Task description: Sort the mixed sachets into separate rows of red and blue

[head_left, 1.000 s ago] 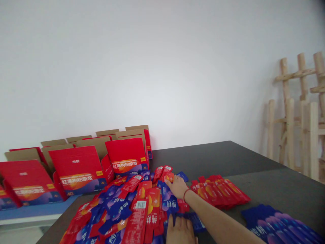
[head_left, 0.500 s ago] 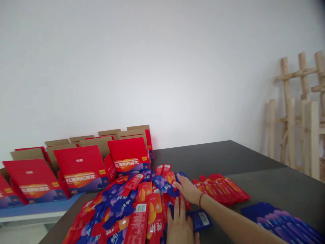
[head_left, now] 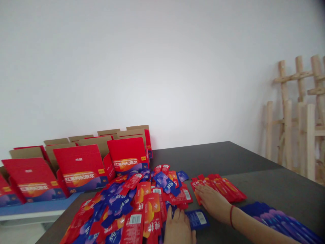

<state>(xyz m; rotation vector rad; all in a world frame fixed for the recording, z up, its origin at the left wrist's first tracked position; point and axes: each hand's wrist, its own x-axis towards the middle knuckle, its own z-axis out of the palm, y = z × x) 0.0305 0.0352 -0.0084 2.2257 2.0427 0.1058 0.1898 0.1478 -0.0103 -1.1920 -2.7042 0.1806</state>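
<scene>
My left hand (head_left: 178,227) lies at the right edge of a mixed pile of red and blue pouches (head_left: 152,220), fingers forward and slightly apart over the nearest ones. Beside its thumb rests a blue pouch (head_left: 197,219) with a white barcode label. My right hand (head_left: 212,202), with a red band at the wrist, is at the left end of a row of overlapping red pouches (head_left: 228,189). Its fingers stretch out flat over the endmost red pouch (head_left: 196,183), partly hiding it. Closer to me on the right lies an overlapping row of blue pouches (head_left: 284,218).
Several open red cartons (head_left: 81,166) with raised flaps stand left of the pile, some on a blue-topped surface (head_left: 48,206). The dark table (head_left: 203,156) reaches back toward a pale wall. Wooden frames (head_left: 286,125) stand beyond its right side.
My right hand has moved right and toward me, from the far right side of the pile to the red row. My left hand stays nearly in place, its fingers drawn back slightly.
</scene>
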